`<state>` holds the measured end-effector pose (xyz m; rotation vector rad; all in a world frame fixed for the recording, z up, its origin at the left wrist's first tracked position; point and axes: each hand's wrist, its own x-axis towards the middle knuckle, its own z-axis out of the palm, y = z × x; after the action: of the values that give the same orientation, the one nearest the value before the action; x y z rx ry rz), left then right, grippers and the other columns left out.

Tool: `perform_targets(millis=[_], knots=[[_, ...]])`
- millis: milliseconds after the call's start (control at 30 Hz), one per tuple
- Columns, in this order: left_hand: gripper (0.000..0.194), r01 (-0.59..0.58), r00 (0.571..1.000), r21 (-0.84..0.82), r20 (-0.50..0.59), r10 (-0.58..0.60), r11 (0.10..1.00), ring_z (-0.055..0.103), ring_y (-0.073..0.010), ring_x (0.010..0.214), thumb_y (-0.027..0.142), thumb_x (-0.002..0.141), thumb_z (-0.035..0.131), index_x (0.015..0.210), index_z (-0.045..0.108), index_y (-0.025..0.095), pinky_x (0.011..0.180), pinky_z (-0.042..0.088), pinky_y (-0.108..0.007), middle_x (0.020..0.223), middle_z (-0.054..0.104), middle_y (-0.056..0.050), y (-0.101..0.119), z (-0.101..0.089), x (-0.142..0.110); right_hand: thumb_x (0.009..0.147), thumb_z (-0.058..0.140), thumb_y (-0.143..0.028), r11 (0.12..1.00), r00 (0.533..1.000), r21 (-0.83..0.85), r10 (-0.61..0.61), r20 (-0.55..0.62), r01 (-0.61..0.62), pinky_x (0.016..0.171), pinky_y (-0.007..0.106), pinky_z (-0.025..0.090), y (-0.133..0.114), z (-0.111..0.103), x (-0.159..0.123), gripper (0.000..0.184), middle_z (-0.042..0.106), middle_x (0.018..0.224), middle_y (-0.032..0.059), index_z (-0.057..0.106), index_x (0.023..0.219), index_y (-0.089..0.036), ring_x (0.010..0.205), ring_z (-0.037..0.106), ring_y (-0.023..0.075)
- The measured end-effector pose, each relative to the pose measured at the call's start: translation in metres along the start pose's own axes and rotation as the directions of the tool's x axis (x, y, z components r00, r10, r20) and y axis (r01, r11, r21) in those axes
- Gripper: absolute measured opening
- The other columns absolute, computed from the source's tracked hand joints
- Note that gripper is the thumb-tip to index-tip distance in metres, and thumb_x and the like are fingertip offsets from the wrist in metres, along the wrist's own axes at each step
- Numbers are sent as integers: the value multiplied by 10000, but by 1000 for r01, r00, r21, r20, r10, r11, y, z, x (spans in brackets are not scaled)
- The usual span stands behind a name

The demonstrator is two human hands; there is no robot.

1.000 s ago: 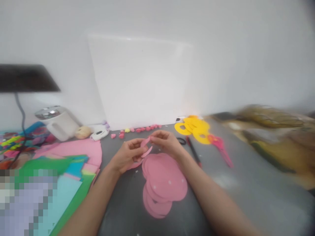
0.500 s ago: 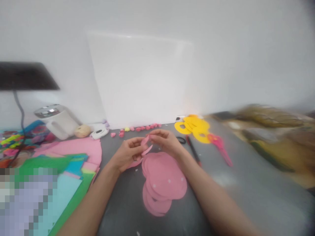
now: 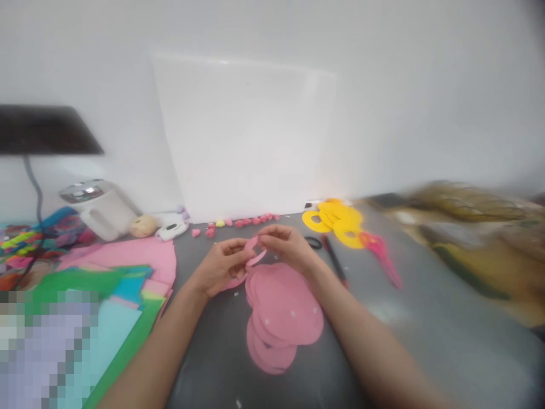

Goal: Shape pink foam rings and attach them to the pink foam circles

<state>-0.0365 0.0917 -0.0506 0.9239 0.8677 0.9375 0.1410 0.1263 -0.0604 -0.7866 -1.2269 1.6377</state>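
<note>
Behind the tabletop (image 3: 204,363) stands the white board (image 3: 247,142); in front of it lie pink cutouts (image 3: 285,307), with yellow rings (image 3: 340,218) (scissors (image 3: 381,258) touching) at its right foot. Below it, left hand (image 3: 225,264) and right hand (image 3: 283,244) pinch a pink strip (image 3: 256,258).

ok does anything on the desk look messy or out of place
Small pale scraps lie on the pink cutouts and the grey tabletop, like stray litter. The cutouts are also stacked unevenly, edges fanned out. Nothing looks spilled.
</note>
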Motion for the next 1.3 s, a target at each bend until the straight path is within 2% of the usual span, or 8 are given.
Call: perform_targets(millis=[167,367,567,733,1033,1300], knots=[[264,1,1000,-72,-17,-3,997,494,-62,509,270,656,771,859,694,121,479,368,-179,601,546,5,-1,-2,1,620,768,-292,1000,1000,13,6,10,-6,651,263,464,-2,2,0,210,700,761,14,699,794,-196,661,620,121],[257,0,1000,-22,-8,-1,1000,507,-64,507,270,659,768,863,694,131,467,355,-189,650,585,-12,-3,-3,2,616,775,-299,1000,1000,-18,-10,-4,10,585,254,452,1,-1,1,207,679,673,3,679,760,-185,599,600,118],[255,3,999,27,-42,-2,1000,518,-65,502,271,638,783,835,701,133,461,350,-193,665,614,-27,0,-2,1,626,767,-312,996,999,-83,-31,31,34,559,247,430,-1,0,0,204,665,632,8,628,681,-172,576,587,119],[259,-12,1000,69,-20,13,998,520,-75,510,274,662,768,870,697,138,469,357,-202,657,613,-30,-3,-3,2,628,763,-290,993,999,-117,-35,-12,34,509,223,380,1,-1,0,177,631,594,-16,641,678,-172,527,538,93],[297,-3,999,72,-37,5,997,507,-64,482,283,650,771,894,688,135,451,325,-186,618,601,-15,-1,-4,2,636,756,-282,1000,999,4,-4,-38,4,650,268,458,0,1,2,192,692,739,21,689,776,-170,656,612,123],[283,-11,1000,92,-24,13,996,514,-67,501,287,662,765,884,688,130,468,351,-188,656,611,-28,-5,-4,3,644,756,-249,1000,1000,-16,-24,8,24,584,240,444,1,-1,1,159,653,617,-8,658,729,-157,562,577,95]])
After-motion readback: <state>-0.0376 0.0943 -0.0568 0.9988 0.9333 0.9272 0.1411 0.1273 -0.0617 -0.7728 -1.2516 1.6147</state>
